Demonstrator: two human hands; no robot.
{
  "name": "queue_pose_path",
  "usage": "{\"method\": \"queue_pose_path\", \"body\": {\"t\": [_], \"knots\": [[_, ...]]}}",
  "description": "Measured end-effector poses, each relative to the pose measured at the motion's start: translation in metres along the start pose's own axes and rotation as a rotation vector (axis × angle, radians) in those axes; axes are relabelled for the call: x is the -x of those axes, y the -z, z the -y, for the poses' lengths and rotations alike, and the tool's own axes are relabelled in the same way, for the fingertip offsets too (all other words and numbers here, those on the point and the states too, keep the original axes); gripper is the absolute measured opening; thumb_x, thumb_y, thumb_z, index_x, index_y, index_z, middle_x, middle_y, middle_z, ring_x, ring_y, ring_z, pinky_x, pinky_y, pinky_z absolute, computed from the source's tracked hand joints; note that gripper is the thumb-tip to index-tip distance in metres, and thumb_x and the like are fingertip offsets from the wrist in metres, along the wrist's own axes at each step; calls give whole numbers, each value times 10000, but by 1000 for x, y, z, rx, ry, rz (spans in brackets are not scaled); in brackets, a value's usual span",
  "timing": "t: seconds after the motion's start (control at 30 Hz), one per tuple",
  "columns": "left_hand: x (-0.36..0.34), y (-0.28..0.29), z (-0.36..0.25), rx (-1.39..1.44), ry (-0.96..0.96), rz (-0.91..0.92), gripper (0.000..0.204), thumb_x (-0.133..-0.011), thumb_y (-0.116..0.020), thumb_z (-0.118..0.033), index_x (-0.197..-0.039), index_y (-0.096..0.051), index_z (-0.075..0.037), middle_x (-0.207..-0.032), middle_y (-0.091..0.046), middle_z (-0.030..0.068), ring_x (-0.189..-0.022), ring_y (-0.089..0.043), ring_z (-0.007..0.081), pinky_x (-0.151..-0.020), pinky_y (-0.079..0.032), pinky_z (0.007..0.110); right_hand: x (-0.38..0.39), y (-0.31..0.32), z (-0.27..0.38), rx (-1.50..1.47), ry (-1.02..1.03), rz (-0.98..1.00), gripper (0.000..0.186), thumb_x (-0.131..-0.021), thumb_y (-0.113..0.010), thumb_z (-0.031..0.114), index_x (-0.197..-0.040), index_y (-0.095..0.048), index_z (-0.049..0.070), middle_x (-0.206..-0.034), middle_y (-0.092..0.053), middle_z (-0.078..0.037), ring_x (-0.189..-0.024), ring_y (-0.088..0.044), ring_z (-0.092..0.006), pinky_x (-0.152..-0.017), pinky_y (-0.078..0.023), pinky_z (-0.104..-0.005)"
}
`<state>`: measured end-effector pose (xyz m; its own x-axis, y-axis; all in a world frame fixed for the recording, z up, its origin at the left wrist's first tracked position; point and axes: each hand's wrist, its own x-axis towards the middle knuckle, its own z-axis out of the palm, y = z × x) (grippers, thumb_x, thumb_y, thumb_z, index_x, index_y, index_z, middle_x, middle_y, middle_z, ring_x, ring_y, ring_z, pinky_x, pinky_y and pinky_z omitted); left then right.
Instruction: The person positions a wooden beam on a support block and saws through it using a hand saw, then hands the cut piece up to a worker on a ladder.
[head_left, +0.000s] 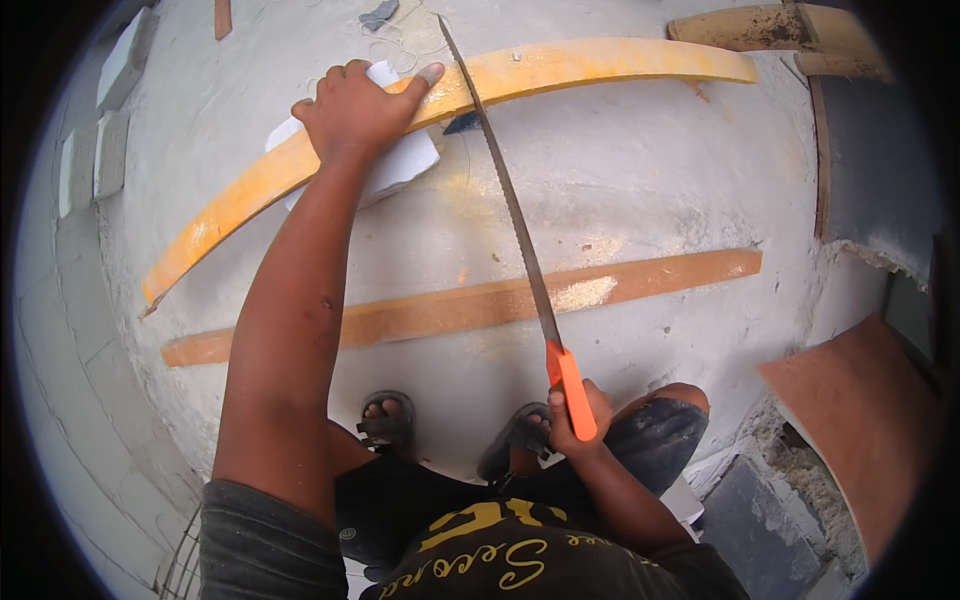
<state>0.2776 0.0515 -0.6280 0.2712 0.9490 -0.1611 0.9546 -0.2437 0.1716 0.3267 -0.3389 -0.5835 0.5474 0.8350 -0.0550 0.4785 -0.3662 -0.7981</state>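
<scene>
My left hand [362, 112] is clamped over a long yellow-painted wooden plank [610, 62], its thumb along the top face and its fingers toward the far edge. Under that part of the plank lies a white block [408, 162]. In my right hand [600, 408] is the orange handle of a handsaw [520, 225]. The long toothed blade points away from me and crosses the plank just right of my left thumb. Whether the teeth have cut into the wood, I cannot tell.
A brown wooden plank [430, 312] with pale sawdust on it lies nearer, under the saw blade. My sandalled feet are just behind it. At the right are a curved brown board [850, 430] and dark panels [885, 150]. Pale blocks [125, 62] stand at the far left.
</scene>
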Motion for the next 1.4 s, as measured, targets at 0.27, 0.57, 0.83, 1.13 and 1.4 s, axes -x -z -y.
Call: {"method": "queue_pose_path", "body": {"t": [0.27,0.57,0.83,1.13,1.4], "knots": [[3,-2,-1,-10,-15,-41,1033,-751,-541,-890,-1333,-654,-44,-1283,-657,148,-1247,-593,262,-1078,-324,507,-152,-43,18,-380,-73,-104,384,-989,-707,246,-742,-492,45,-577,-455,-19,-530,-382,-105,-502,-354,-305],[0,0,-1,27,-22,-32,1036,-761,-550,-878,-1340,-640,-24,-1314,-642,155,-1245,-590,271,-1056,-338,484,-70,-34,-7,-284,-26,-133,184,-956,-696,115,-841,-628,-11,-627,-568,-59,-529,-545,-132,-535,-442,-287],[3,-2,-1,35,-22,-63,1013,-758,-548,-882,-1273,-672,-19,-1252,-662,138,-1216,-596,247,-1022,-335,471,-48,-10,13,-113,92,-108,131,-932,-700,76,-862,-643,-19,-581,-533,-88,-468,-574,-212,-472,-435,-336],[2,0,-2,12,-25,-50,1020,-753,-548,-884,-1289,-674,-25,-1243,-671,138,-1191,-614,252,-1011,-355,461,-180,-56,48,-343,-43,-136,325,-988,-688,208,-770,-535,20,-574,-493,-55,-505,-391,-131,-508,-382,-320],[-1,-7,2,-34,-29,-59,1034,-754,-540,-882,-1334,-650,-34,-1290,-654,140,-1235,-598,249,-1013,-360,457,-23,-6,21,-82,-40,-74,149,-939,-692,69,-825,-628,-2,-595,-522,-80,-483,-518,-178,-488,-397,-301]]}}
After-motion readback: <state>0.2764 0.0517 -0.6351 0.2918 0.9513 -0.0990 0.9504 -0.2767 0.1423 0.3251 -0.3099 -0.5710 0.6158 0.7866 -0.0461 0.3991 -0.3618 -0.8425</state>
